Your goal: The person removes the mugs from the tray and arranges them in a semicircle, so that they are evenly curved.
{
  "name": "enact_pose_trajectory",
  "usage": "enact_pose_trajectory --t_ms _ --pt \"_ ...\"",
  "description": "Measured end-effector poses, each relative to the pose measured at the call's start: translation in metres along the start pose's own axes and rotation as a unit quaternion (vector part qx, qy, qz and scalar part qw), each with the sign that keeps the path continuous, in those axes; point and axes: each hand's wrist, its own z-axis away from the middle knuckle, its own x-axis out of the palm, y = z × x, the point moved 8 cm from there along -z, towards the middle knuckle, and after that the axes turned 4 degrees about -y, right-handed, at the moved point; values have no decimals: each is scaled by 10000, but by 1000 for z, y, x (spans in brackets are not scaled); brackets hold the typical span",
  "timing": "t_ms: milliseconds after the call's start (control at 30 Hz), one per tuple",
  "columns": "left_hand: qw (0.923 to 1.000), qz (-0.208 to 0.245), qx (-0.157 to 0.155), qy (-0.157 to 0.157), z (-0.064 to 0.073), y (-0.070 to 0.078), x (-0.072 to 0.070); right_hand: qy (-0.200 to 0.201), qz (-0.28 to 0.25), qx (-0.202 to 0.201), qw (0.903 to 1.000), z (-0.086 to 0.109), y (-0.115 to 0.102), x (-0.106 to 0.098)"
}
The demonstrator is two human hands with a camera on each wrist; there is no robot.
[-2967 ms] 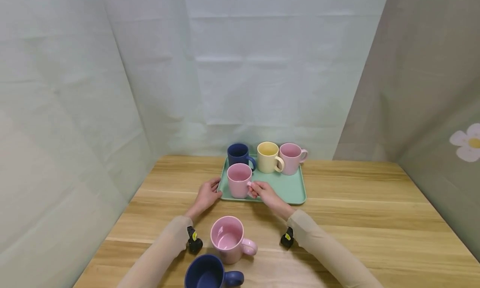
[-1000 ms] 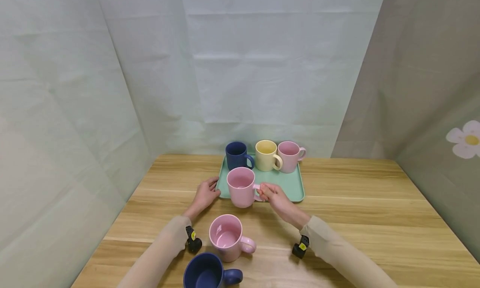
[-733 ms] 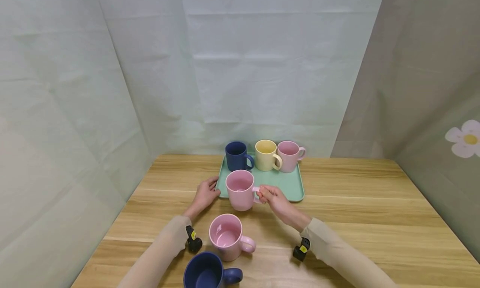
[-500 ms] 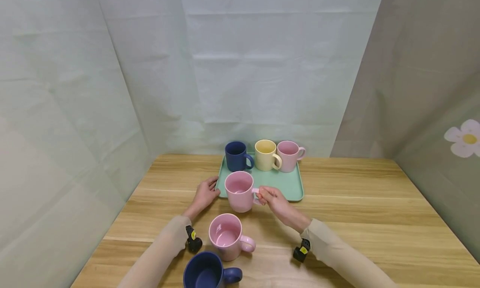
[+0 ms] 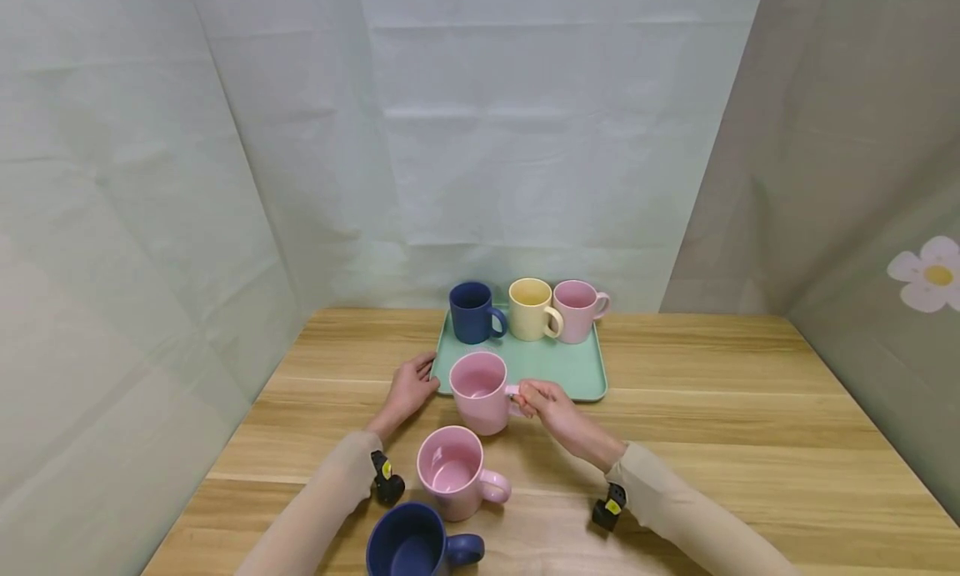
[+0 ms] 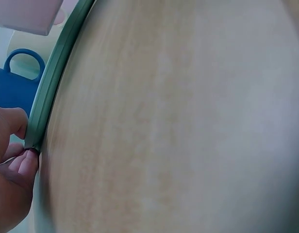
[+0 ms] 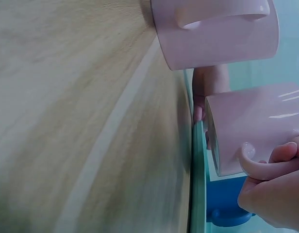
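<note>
Pinching the handle (image 7: 268,171) of the held pink mug (image 5: 478,408), the right hand (image 5: 549,401) is keeping it roughly upright and raised, at the near edge of the green tray (image 5: 551,363). The left hand (image 5: 409,386) is gripping the tray's left rim, its thumb (image 6: 12,121) pressing from above and its fingers (image 6: 27,167) curling beneath. Both hands are working apart, the mug hanging between them.

Along the tray's far side, the rear navy mug (image 5: 468,316) is standing at the left, the yellow mug (image 5: 527,318) is standing right of centre, and the rear pink mug (image 5: 572,316) is sitting just beside it at the right. On the wooden table (image 5: 720,401), nearer the person than the tray, the near pink mug (image 5: 452,486) is standing with the near navy mug (image 5: 403,551) just before it, the frame's lower edge cutting this one off.
</note>
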Motion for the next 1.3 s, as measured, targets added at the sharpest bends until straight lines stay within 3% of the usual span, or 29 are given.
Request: enact_pose_trajectory --t_ms 700,1067,1300 --pt "9997 -191 -160 -12 -1 -3 -1 -247 223 409 9986 18 21 -9" --pt "9989 -352 -223 -229 -4 -1 1 -1042 -262 378 9935 30 28 -9" --pt "9969 -617 -283 -400 -5 4 -2 -1530 -200 549 9865 37 29 -5"
